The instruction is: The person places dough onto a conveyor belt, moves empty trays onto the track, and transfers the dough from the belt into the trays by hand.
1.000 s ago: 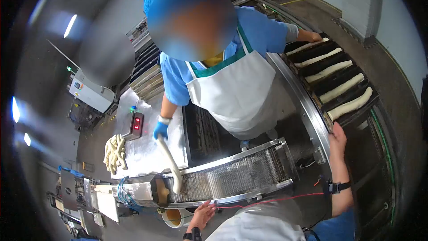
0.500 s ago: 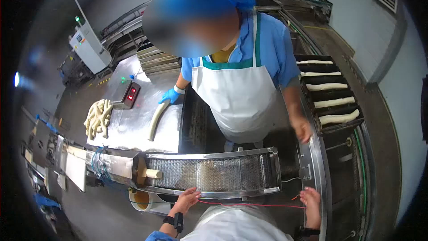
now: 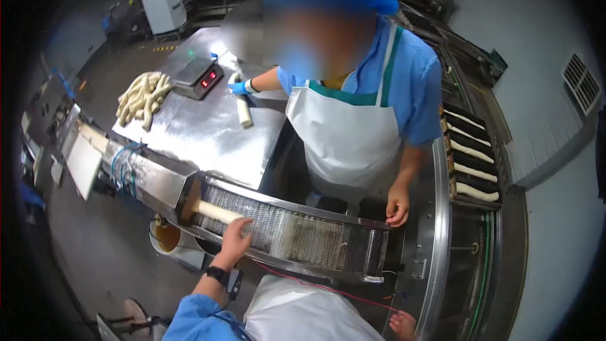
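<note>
- on the wire belt [image 3: 319,240], at the end beside the metal box [image 3: 154,173], lies a pale dough roll [image 3: 218,211], one end at the box's mouth, the other pointing down the belt.
- its long axis runs much the same way as the belt, slanting from upper left to lower right in the view.
- the person's left hand [image 3: 236,241] is by far the nearer one, reaching over the near edge of the belt to the free end of the roll.
- from that hand, most of the roll lies up and to the left, back toward the box.
- the left fingers bend around or just beside the free end; whether they grip it or only touch it, i cannot tell.
- the right hand [image 3: 403,325] is low at the picture's edge, well apart from the roll, past the other end of the belt.
- its fingers look bent, near the end of a red cord [image 3: 328,289]; i cannot tell if they hold it.
- across the belt, a co-worker's gloved hand [image 3: 238,88] rests on another roll [image 3: 243,112] on the table [image 3: 208,145], while their bare hand [image 3: 398,205] is just beside the belt's far corner.
</note>
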Demonstrator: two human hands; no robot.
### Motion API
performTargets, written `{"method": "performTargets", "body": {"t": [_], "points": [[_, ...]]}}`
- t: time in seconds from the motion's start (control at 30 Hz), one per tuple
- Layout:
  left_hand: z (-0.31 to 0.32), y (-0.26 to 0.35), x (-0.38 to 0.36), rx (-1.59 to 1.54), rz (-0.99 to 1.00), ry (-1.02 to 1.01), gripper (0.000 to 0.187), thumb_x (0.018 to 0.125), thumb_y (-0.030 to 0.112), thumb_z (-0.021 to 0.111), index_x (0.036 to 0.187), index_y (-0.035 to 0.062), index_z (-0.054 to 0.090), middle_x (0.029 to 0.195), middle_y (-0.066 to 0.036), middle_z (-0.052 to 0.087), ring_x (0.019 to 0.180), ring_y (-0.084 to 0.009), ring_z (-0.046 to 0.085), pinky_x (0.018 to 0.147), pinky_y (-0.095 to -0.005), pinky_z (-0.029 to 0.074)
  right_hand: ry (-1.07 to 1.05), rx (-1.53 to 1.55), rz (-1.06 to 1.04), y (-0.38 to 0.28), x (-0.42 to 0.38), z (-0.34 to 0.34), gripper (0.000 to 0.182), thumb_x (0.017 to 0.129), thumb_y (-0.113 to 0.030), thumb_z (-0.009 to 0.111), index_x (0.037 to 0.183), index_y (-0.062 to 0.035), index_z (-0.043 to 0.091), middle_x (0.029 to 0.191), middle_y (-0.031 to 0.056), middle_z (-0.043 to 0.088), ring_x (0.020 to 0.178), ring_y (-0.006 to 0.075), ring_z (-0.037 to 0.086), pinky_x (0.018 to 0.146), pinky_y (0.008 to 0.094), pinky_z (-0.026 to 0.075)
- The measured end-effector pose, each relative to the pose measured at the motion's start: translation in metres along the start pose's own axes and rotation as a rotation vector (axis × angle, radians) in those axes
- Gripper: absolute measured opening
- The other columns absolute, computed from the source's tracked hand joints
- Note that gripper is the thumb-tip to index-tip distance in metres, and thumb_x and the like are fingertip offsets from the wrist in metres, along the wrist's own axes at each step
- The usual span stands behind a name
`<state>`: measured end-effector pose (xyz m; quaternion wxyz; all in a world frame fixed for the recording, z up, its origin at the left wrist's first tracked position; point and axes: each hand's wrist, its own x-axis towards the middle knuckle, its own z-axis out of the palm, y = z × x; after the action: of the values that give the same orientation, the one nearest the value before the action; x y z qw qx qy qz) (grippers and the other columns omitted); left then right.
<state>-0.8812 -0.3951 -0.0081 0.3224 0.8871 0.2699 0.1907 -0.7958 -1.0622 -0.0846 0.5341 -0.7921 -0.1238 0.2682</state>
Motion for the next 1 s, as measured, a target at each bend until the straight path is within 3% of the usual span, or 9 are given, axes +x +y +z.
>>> {"method": "performTargets", "body": {"t": [0.03, 0.13, 0.23, 0.33, 0.43, 0.53, 0.67, 0.93, 1.0], "points": [[-0.003, -0.002, 0.006, 0.038, 0.033, 0.003, 0.04, 0.081, 0.008, 0.072, 0.12, 0.0056, 0.068, 0.117, -0.017, 0.069, 0.114, -0.0358, 0.063, 0.104, -0.0449, 0.048, 0.018, 0.112, 0.145, -0.04, 0.002, 0.01, 0.02, 0.101, -0.018, 0.057, 0.106, 0.0, 0.065, 0.108, 0.0066, 0.068, 0.106, 0.0202, 0.063, 0.085, 0.0346, 0.055], [-0.005, -0.018, 0.016, 0.143, 0.105, -0.042, 0.036, 0.082, 0.016, 0.074, 0.117, 0.0074, 0.07, 0.116, -0.015, 0.069, 0.114, -0.0363, 0.062, 0.101, -0.047, 0.048, 0.097, 0.296, 0.601, 0.064, 0.003, -0.014, 0.021, 0.1, -0.02, 0.06, 0.108, -0.0001, 0.062, 0.105, 0.0084, 0.067, 0.096, 0.0216, 0.063, 0.079, 0.0334, 0.055], [-0.006, -0.031, 0.025, 0.233, 0.153, -0.119, 0.034, 0.087, 0.03, 0.073, 0.113, 0.0081, 0.072, 0.117, -0.012, 0.069, 0.113, -0.0325, 0.062, 0.098, -0.0468, 0.047, -0.134, 1.298, 0.394, 0.092, -0.01, -0.007, 0.032, 0.101, -0.022, 0.061, 0.123, 0.0012, 0.059, 0.107, 0.0106, 0.067, 0.095, 0.0228, 0.063, 0.077, 0.0338, 0.054], [-0.014, -0.031, 0.027, 0.229, 0.178, -0.09, 0.032, 0.088, 0.032, 0.072, 0.111, 0.0088, 0.074, 0.114, -0.012, 0.069, 0.111, -0.0318, 0.063, 0.102, -0.0477, 0.044, 0.084, 0.446, 0.334, 0.078, -0.02, 0.003, 0.04, 0.104, -0.026, 0.057, 0.135, 0.0002, 0.054, 0.108, 0.011, 0.066, 0.097, 0.0234, 0.063, 0.079, 0.0348, 0.054], [-0.017, -0.048, 0.03, 0.299, 0.181, -0.079, 0.031, 0.087, 0.032, 0.072, 0.106, 0.007, 0.074, 0.109, -0.012, 0.07, 0.107, -0.0316, 0.063, 0.101, -0.0484, 0.043, 0.157, 0.736, 0.287, -0.002, -0.022, 0.022, 0.039, 0.105, -0.026, 0.055, 0.134, -0.0001, 0.056, 0.107, 0.0115, 0.067, 0.098, 0.0247, 0.064, 0.082, 0.0362, 0.054], [-0.02, -0.039, 0.041, 0.336, 0.2, -0.06, 0.032, 0.085, 0.033, 0.074, 0.099, 0.0047, 0.074, 0.098, -0.013, 0.071, 0.097, -0.0336, 0.065, 0.092, -0.0471, 0.047, 0.28, 0.937, 0.601, 0.007, -0.012, 0.021, 0.038, 0.105, -0.026, 0.056, 0.133, -0.0002, 0.058, 0.107, 0.011, 0.068, 0.097, 0.0244, 0.065, 0.085, 0.0365, 0.054], [0.001, -0.023, 0.025, 0.196, 0.285, -0.086, 0.031, 0.079, 0.031, 0.08, 0.093, 0.0042, 0.075, 0.085, -0.013, 0.072, 0.083, -0.0354, 0.066, 0.078, -0.0463, 0.052, 0.407, 0.697, 0.693, 0.021, -0.012, 0.033, 0.037, 0.102, -0.023, 0.061, 0.132, -0.0013, 0.06, 0.104, 0.0095, 0.068, 0.092, 0.0209, 0.065, 0.082, 0.037, 0.055], [0.037, 0.047, 0.002, 0.036, 0.483, -0.343, 0.041, 0.072, 0.029, 0.085, 0.105, 0.0064, 0.075, 0.094, -0.013, 0.073, 0.082, -0.0348, 0.067, 0.075, -0.0457, 0.052, 0.234, 0.591, 0.358, 0.009, -0.028, 0.045, 0.051, 0.093, -0.027, 0.074, 0.136, -0.0045, 0.057, 0.112, 0.0114, 0.069, 0.1, 0.0243, 0.068, 0.089, 0.0396, 0.056], [0.04, 0.057, -0.004, 0.031, 0.577, -0.415, 0.046, 0.069, 0.023, 0.084, 0.111, 0.0082, 0.074, 0.098, -0.011, 0.073, 0.084, -0.0336, 0.068, 0.075, -0.0457, 0.053, 0.392, 0.637, 0.615, 0.022, -0.015, 0.048, 0.034, 0.093, -0.017, 0.067, 0.123, -0.0031, 0.061, 0.1, 0.0134, 0.07, 0.087, 0.0241, 0.07, 0.078, 0.0381, 0.059]]}}
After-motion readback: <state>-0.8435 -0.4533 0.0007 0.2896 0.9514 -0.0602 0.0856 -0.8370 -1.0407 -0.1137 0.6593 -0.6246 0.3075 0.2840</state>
